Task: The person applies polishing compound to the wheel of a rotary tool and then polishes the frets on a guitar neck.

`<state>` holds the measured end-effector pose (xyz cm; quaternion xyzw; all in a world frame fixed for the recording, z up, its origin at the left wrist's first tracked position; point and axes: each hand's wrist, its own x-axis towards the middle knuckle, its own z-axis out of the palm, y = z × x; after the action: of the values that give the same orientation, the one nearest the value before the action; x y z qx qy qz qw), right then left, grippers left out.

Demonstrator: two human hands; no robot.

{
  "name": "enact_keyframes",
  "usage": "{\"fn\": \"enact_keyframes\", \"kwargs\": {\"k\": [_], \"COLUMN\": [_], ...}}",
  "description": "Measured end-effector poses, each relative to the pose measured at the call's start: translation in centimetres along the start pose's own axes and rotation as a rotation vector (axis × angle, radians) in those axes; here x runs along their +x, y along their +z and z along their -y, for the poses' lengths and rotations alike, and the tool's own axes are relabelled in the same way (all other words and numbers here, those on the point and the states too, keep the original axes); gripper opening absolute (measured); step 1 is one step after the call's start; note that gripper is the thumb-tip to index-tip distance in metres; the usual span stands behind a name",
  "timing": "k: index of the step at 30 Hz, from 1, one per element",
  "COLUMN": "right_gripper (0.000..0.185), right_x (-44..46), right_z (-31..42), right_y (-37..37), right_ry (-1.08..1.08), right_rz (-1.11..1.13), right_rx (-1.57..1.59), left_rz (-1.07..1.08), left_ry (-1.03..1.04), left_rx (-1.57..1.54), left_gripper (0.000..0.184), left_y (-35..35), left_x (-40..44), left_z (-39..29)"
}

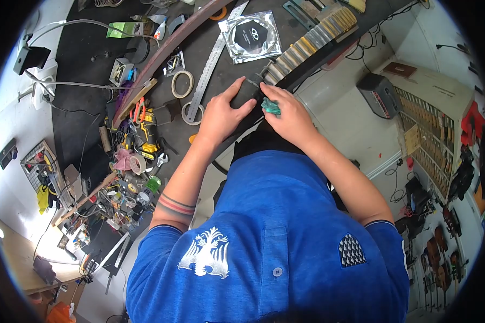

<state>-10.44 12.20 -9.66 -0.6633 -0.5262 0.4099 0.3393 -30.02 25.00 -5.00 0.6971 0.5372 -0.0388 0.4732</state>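
Note:
My left hand grips a dark, rounded object at the front edge of the dark workbench, its thumb and fingers curved around the side. What this object is, I cannot make out; it looks like a small black pot or jar. My right hand is closed on a crumpled green cloth, with its fingertips touching the right side of the dark object. Just beyond both hands lies a package of coiled strings in clear plastic. A steel ruler runs along the left.
A row of metal files starts right beside the hands. Tape rolls, a long curved wooden piece and a yellow drill lie to the left. Cluttered tools fill the bench further down. A black speaker-like box stands right.

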Motion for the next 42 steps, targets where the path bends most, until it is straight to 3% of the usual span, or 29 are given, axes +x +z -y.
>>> {"fn": "enact_keyframes", "kwargs": {"k": [6, 15, 21, 27, 30, 36, 42], "right_gripper": [0.071, 0.068, 0.069, 0.073, 0.075, 0.076, 0.072], "right_x": [-1.7, -3.6, -2.4, 0.4, -0.4, -3.0, -2.2], "right_z": [0.2, 0.1, 0.2, 0.2, 0.7, 0.8, 0.9], "right_y": [-0.2, -0.7, -0.5, 0.3, 0.3, 0.3, 0.8], "right_ry": [0.022, 0.084, 0.041, -0.017, -0.030, -0.032, 0.005], "right_rz": [-0.014, 0.008, -0.010, 0.019, 0.037, 0.061, 0.071], "right_rx": [0.017, 0.020, -0.009, -0.038, -0.037, -0.027, -0.009], "left_rz": [-0.012, 0.087, 0.059, -0.004, -0.026, 0.084, -0.003], "left_ry": [0.172, 0.216, 0.176, 0.007, 0.111, 0.114, 0.178], "left_rx": [0.148, 0.195, 0.101, -0.005, 0.045, 0.147, 0.083], "left_gripper": [0.076, 0.078, 0.078, 0.080, 0.079, 0.079, 0.078], "left_y": [0.3, 0.3, 0.2, -0.5, -0.5, -0.7, -0.2], "left_x": [0.0, 0.0, 0.0, -0.1, -0.5, -1.7, -1.3], "left_z": [0.8, 0.5, 0.6, 0.3, 1.8, 1.9, 3.3]}}
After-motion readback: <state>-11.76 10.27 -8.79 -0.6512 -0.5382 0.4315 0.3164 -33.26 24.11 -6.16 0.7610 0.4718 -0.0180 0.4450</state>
